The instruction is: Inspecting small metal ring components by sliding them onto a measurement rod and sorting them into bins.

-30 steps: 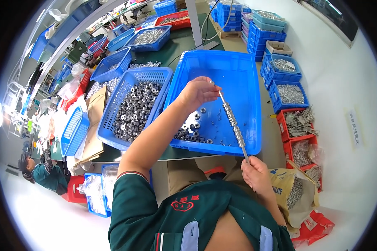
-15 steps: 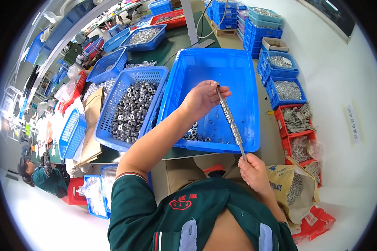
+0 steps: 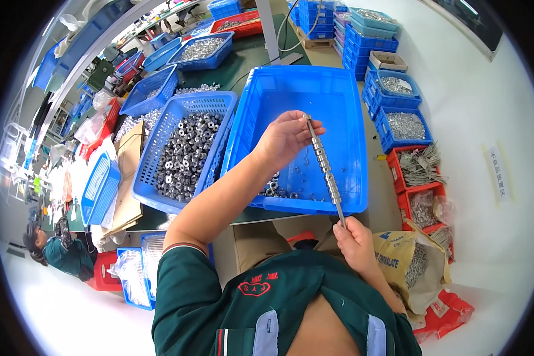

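A thin metal rod (image 3: 339,211) slants over the near part of a large blue bin (image 3: 355,178), with several shiny ring-shaped metal parts (image 3: 322,159) threaded along it. My right hand (image 3: 357,242) grips the rod's bare lower end, beyond the bin's front rim. At its upper end, my left hand (image 3: 291,139) has thumb and index finger closed around the tip, where a small metal piece shows; whether that piece sits on the rod or in the fingertips is unclear. Inside the bin, loose nut-like parts (image 3: 273,188) lie at the front left, partly behind my left forearm.
Left of the bin stands a blue perforated basket (image 3: 145,172) full of dark and silver nut-like parts (image 3: 187,157). Cardboard (image 3: 130,178) leans beside it. Blue crates (image 3: 404,126) and red crates (image 3: 418,166) of metal parts line the right wall, near a yellow sack (image 3: 397,252). A co-worker (image 3: 62,252) is far left.
The rod and both hands have barely moved. The left fingertips have shifted slightly at the rod's tip, and the whole view has moved a little.
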{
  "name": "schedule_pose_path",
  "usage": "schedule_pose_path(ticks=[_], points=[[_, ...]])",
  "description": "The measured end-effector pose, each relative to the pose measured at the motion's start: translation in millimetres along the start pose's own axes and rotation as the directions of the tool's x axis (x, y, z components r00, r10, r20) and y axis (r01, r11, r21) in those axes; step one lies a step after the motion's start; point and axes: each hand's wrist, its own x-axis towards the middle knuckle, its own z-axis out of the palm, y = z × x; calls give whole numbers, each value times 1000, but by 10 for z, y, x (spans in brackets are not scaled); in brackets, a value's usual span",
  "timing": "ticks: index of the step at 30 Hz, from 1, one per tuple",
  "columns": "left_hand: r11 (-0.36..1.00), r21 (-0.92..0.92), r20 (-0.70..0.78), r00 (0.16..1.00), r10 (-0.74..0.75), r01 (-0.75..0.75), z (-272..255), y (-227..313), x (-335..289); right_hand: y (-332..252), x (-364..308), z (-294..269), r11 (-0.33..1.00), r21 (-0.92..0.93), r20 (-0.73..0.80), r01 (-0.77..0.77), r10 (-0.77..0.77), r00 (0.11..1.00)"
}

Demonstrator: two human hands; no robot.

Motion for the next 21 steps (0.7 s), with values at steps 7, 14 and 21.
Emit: schedule_pose_path(ticks=[7,14,21], points=[[987,124,64,992,-109,101,-24,-29,-6,-7,-15,9,999,-28,-25,22,-23,999],[894,394,-33,976,-216,212,-96,121,-21,22,-8,-23,1000,22,-25,7,-7,1000],[-390,921,4,998,64,22,-545,335,88,-65,-18,-57,995,66,-14,-74,75,997]])
